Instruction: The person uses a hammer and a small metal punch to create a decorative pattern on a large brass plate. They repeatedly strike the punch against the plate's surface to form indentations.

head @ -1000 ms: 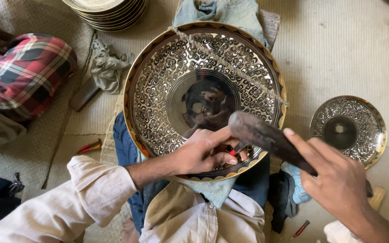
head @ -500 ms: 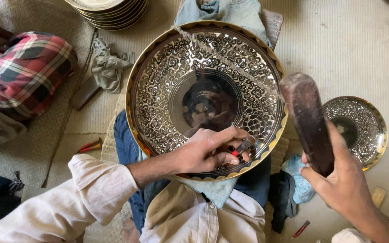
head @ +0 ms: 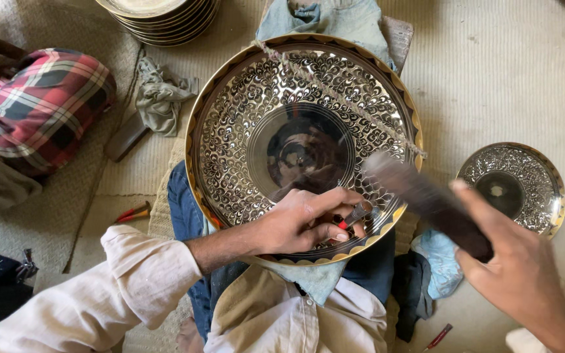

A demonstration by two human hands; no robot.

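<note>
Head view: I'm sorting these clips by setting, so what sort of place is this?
Probably a floor-level metal-engraving workshop. The left hand holds a small chisel against a large engraved metal plate on the person's lap, the right hand swings a dark mallet, and finished plates are stacked on the matting.

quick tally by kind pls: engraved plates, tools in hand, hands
Engraved plates: 2, large engraved plate and small engraved plate
Tools in hand: 2, chisel in left hand, mallet in right hand
Hands: 2
Total: 6
</note>
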